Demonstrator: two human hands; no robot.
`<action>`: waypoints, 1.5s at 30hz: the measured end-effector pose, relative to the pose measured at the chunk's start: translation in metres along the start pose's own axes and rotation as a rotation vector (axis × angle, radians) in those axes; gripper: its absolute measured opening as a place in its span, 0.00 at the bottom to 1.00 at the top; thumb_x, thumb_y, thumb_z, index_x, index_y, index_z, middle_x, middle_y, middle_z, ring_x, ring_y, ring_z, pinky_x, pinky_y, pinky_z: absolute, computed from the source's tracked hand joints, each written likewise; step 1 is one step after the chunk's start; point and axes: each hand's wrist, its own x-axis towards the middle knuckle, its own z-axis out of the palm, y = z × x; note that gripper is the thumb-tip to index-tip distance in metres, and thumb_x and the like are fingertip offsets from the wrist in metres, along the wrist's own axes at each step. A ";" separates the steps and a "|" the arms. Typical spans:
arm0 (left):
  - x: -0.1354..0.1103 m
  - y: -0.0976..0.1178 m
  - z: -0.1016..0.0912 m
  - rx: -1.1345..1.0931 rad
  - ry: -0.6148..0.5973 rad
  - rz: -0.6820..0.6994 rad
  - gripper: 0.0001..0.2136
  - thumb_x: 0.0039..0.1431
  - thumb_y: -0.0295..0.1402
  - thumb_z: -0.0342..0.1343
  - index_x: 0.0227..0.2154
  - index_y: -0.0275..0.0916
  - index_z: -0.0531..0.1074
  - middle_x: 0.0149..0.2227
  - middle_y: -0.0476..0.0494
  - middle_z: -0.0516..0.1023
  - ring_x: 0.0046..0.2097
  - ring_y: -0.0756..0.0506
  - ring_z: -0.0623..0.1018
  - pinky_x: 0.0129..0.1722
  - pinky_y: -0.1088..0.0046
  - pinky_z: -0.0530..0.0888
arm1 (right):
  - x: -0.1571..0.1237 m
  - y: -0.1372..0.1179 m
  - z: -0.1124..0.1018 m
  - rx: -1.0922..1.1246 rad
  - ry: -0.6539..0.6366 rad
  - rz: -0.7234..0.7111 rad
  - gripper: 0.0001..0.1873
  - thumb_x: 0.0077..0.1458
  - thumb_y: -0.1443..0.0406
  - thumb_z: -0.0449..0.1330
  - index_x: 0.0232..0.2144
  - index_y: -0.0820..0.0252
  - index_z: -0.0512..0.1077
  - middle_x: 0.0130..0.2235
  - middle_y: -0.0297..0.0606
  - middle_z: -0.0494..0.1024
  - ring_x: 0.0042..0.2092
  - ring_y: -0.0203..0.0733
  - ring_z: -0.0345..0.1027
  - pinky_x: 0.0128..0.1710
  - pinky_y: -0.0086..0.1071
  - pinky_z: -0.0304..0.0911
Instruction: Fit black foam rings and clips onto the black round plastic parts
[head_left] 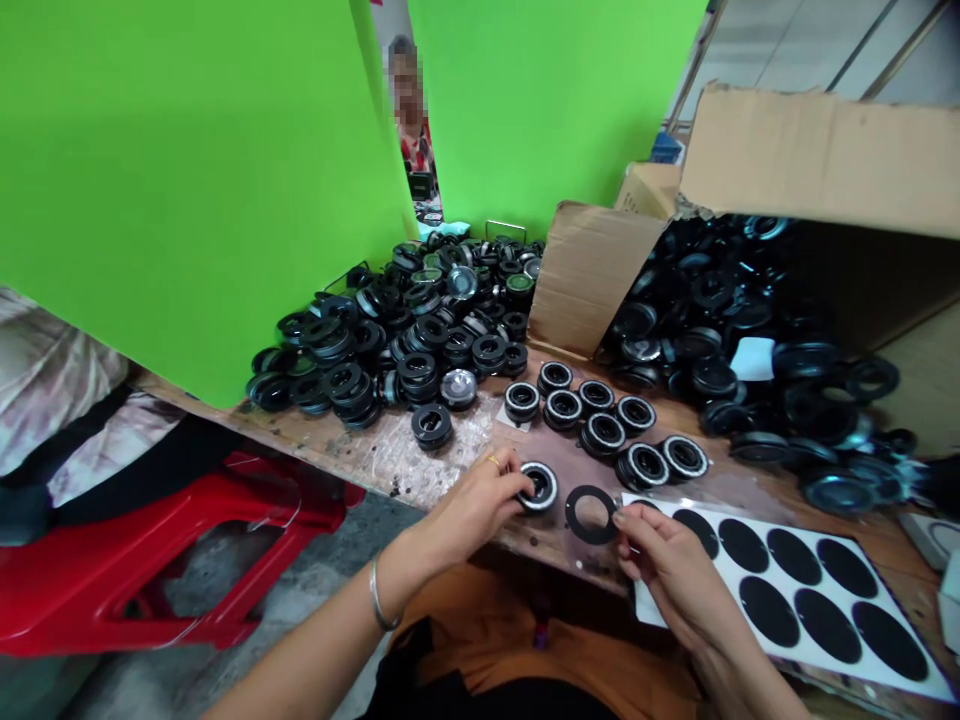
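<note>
Black ring gasket is lying flat at the near edge of the wooden workbench, with the right hand pinching its right rim between thumb and fingertips. Left hand is gripping a small round speaker unit just left of the gasket, fingers curled closed around its rim; a ring is showing on one finger and a bangle on the wrist. Right hand is resting over the left end of a white backing sheet carrying rows of black oval stickers. Just beyond the hands, a loose cluster of speaker units is sitting face up on the bench. Further back, a big heap of the same black parts is piling against a green partition, and an open cardboard box lying on its side at right is spilling more parts. Red plastic stool is standing at left below the bench. Another person is partly showing through the gap between the green panels, far back.
</note>
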 end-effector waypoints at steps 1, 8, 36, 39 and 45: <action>-0.004 0.004 0.003 -0.068 -0.028 0.000 0.10 0.57 0.23 0.55 0.40 0.43 0.72 0.44 0.45 0.67 0.46 0.46 0.69 0.48 0.68 0.68 | 0.000 -0.002 0.000 -0.015 -0.030 0.018 0.16 0.42 0.57 0.70 0.22 0.62 0.70 0.21 0.30 0.66 0.24 0.31 0.55 0.22 0.25 0.52; -0.022 0.011 0.030 -0.889 0.188 -0.583 0.10 0.57 0.37 0.57 0.38 0.39 0.65 0.31 0.48 0.71 0.33 0.47 0.77 0.37 0.66 0.75 | 0.010 -0.010 0.016 -0.090 -0.064 -0.008 0.12 0.39 0.60 0.70 0.25 0.63 0.77 0.33 0.38 0.76 0.33 0.37 0.64 0.33 0.28 0.59; -0.010 0.011 0.046 -1.348 0.273 -0.746 0.18 0.46 0.41 0.67 0.33 0.33 0.70 0.26 0.48 0.73 0.26 0.51 0.77 0.30 0.77 0.77 | 0.040 -0.007 0.036 -0.204 -0.116 -0.016 0.16 0.36 0.58 0.70 0.26 0.64 0.78 0.28 0.38 0.77 0.30 0.38 0.65 0.33 0.30 0.58; -0.009 0.011 0.046 -1.352 0.266 -0.750 0.19 0.46 0.41 0.67 0.33 0.33 0.70 0.26 0.48 0.73 0.26 0.51 0.77 0.30 0.77 0.77 | 0.041 -0.006 0.035 -0.206 -0.116 -0.014 0.15 0.36 0.59 0.70 0.27 0.64 0.78 0.28 0.38 0.77 0.31 0.38 0.65 0.33 0.30 0.58; -0.008 0.012 0.045 -1.357 0.272 -0.761 0.18 0.46 0.41 0.67 0.32 0.33 0.69 0.26 0.50 0.72 0.25 0.51 0.78 0.30 0.76 0.77 | 0.040 -0.007 0.036 -0.228 -0.104 -0.028 0.14 0.37 0.59 0.69 0.25 0.64 0.77 0.27 0.37 0.76 0.30 0.37 0.63 0.31 0.29 0.56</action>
